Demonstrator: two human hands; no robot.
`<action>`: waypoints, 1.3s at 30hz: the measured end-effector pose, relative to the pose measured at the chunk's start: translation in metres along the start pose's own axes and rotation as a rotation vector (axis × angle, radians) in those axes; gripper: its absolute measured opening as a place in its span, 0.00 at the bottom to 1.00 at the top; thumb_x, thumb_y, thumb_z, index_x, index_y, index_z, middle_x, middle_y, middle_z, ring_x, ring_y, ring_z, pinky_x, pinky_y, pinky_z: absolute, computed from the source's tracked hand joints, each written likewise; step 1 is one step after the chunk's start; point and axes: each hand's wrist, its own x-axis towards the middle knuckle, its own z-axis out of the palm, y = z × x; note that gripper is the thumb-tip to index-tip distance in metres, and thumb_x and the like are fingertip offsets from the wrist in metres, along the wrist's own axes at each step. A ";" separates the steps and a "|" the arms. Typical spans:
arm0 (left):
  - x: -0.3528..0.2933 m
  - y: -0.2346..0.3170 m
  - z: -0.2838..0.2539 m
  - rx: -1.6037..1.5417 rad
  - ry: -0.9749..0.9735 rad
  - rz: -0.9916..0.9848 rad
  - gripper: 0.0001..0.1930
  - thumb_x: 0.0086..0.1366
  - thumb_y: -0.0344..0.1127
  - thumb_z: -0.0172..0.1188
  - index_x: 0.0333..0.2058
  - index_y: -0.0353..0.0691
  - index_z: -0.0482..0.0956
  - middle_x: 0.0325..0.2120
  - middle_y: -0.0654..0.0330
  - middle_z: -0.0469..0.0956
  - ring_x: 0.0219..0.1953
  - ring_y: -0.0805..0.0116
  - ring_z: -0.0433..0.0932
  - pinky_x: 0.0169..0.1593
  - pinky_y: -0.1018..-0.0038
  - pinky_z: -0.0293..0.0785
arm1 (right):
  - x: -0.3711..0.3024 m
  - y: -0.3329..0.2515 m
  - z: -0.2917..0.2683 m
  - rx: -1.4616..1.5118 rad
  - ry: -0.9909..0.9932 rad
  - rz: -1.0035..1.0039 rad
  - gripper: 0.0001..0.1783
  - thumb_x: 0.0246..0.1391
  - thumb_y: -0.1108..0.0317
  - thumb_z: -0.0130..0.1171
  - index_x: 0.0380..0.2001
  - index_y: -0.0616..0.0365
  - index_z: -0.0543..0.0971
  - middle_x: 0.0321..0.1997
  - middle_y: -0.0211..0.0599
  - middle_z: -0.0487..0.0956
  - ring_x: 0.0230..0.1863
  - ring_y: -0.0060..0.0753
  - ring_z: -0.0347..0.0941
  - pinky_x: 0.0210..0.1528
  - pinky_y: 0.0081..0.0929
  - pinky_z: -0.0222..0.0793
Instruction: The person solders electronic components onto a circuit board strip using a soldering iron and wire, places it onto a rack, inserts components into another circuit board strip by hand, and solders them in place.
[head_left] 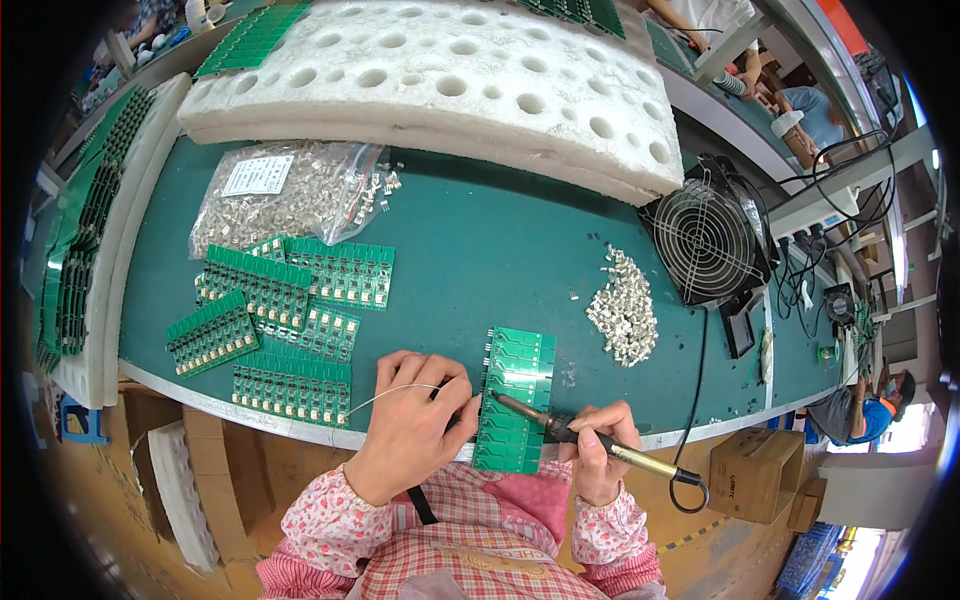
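A green circuit board panel (517, 370) lies at the table's front edge, its plain side with pads facing up. My right hand (603, 440) is closed around a soldering iron (590, 436), whose tip rests at the board's left edge. To the left of the board, my left hand (420, 418) pinches a thin solder wire (385, 394). The wire loops over the back of the fingers, and its end meets the iron's tip near the pads. Several more circuit board panels (292, 384) with white connectors lie in a loose pile left of my left hand.
A heap of small white connectors (622, 310) sits right of the board. Behind it stands a black fan (707, 235). A plastic bag of connectors (290, 200) lies at the back left. White foam blocks (430, 90) border the table. The iron's cable (697, 390) hangs over the front edge.
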 end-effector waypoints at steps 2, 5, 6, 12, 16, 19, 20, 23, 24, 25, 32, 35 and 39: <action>0.000 0.000 0.001 0.000 0.013 -0.009 0.08 0.51 0.29 0.63 0.23 0.42 0.70 0.31 0.64 0.73 0.33 0.63 0.70 0.46 0.62 0.62 | -0.001 0.001 -0.001 -0.031 -0.013 -0.008 0.09 0.57 0.67 0.54 0.30 0.62 0.69 0.20 0.38 0.76 0.16 0.20 0.70 0.18 0.18 0.65; 0.000 0.000 0.001 -0.006 0.017 -0.007 0.08 0.51 0.29 0.63 0.23 0.42 0.70 0.30 0.64 0.73 0.33 0.62 0.70 0.46 0.62 0.62 | -0.001 0.001 -0.001 -0.025 -0.003 0.000 0.09 0.57 0.68 0.54 0.31 0.63 0.69 0.20 0.38 0.76 0.16 0.20 0.70 0.18 0.18 0.65; 0.000 0.000 0.001 -0.006 0.017 -0.004 0.08 0.51 0.29 0.63 0.23 0.42 0.70 0.30 0.64 0.73 0.33 0.62 0.70 0.46 0.62 0.62 | -0.001 0.000 0.000 -0.026 -0.002 -0.001 0.09 0.57 0.68 0.54 0.31 0.63 0.69 0.20 0.38 0.76 0.16 0.20 0.70 0.18 0.18 0.65; 0.000 0.000 0.001 -0.007 0.024 -0.006 0.08 0.51 0.29 0.63 0.23 0.42 0.70 0.30 0.64 0.73 0.32 0.62 0.70 0.46 0.63 0.62 | -0.001 0.001 0.000 -0.030 -0.017 -0.023 0.09 0.58 0.67 0.54 0.31 0.62 0.69 0.19 0.37 0.75 0.16 0.21 0.70 0.18 0.19 0.65; 0.000 0.000 0.001 -0.021 0.032 -0.016 0.07 0.51 0.29 0.63 0.23 0.42 0.71 0.31 0.64 0.73 0.32 0.62 0.70 0.46 0.63 0.62 | -0.003 0.003 0.000 0.029 0.025 -0.040 0.09 0.58 0.67 0.54 0.31 0.63 0.69 0.20 0.38 0.75 0.16 0.21 0.70 0.19 0.19 0.66; 0.000 0.000 -0.001 0.007 -0.012 0.004 0.06 0.53 0.30 0.62 0.27 0.41 0.72 0.31 0.62 0.72 0.34 0.62 0.70 0.47 0.61 0.63 | -0.003 0.002 0.002 0.040 0.035 -0.026 0.10 0.58 0.67 0.55 0.31 0.63 0.69 0.20 0.38 0.75 0.17 0.21 0.70 0.19 0.19 0.66; 0.000 -0.001 -0.001 0.006 -0.012 0.004 0.06 0.53 0.30 0.62 0.27 0.41 0.72 0.31 0.62 0.72 0.34 0.62 0.70 0.47 0.61 0.63 | -0.002 0.002 0.003 0.034 0.035 -0.018 0.10 0.58 0.67 0.55 0.32 0.63 0.69 0.21 0.39 0.76 0.17 0.21 0.71 0.19 0.19 0.66; 0.001 0.000 0.000 0.017 -0.014 0.013 0.06 0.54 0.31 0.61 0.28 0.41 0.72 0.32 0.62 0.71 0.34 0.62 0.70 0.47 0.61 0.63 | 0.000 0.000 0.006 -0.052 0.016 -0.034 0.10 0.57 0.66 0.52 0.32 0.62 0.66 0.19 0.38 0.70 0.13 0.21 0.63 0.15 0.18 0.58; 0.001 0.001 0.000 0.023 -0.017 0.011 0.06 0.54 0.31 0.61 0.28 0.41 0.72 0.32 0.62 0.71 0.34 0.62 0.70 0.47 0.61 0.63 | 0.000 0.000 0.006 -0.051 0.015 -0.033 0.10 0.57 0.66 0.52 0.32 0.62 0.66 0.19 0.38 0.70 0.13 0.21 0.63 0.15 0.18 0.58; 0.002 0.001 0.000 0.029 -0.021 0.009 0.06 0.54 0.31 0.61 0.28 0.41 0.72 0.32 0.62 0.72 0.34 0.62 0.70 0.47 0.61 0.63 | 0.000 0.000 0.006 -0.056 0.016 -0.028 0.10 0.57 0.66 0.52 0.32 0.62 0.66 0.19 0.38 0.71 0.13 0.20 0.63 0.15 0.17 0.58; 0.002 0.001 0.002 0.047 -0.020 0.008 0.06 0.54 0.31 0.61 0.28 0.41 0.72 0.32 0.62 0.71 0.34 0.62 0.70 0.47 0.61 0.63 | 0.001 0.000 0.001 -0.045 -0.010 -0.013 0.10 0.58 0.67 0.55 0.31 0.63 0.69 0.21 0.40 0.77 0.17 0.22 0.72 0.19 0.19 0.66; 0.002 0.002 0.003 0.036 0.019 0.003 0.07 0.52 0.29 0.62 0.24 0.41 0.71 0.31 0.63 0.72 0.33 0.62 0.69 0.45 0.63 0.62 | 0.001 -0.001 0.001 -0.034 -0.012 -0.015 0.09 0.58 0.68 0.55 0.32 0.64 0.69 0.22 0.40 0.77 0.17 0.22 0.72 0.19 0.19 0.67; 0.000 0.003 0.003 0.038 0.051 0.016 0.07 0.53 0.29 0.62 0.25 0.41 0.71 0.31 0.63 0.72 0.32 0.62 0.70 0.44 0.63 0.62 | -0.003 0.001 0.001 -0.026 0.001 -0.026 0.09 0.57 0.69 0.54 0.32 0.64 0.69 0.24 0.41 0.78 0.17 0.22 0.72 0.19 0.19 0.67</action>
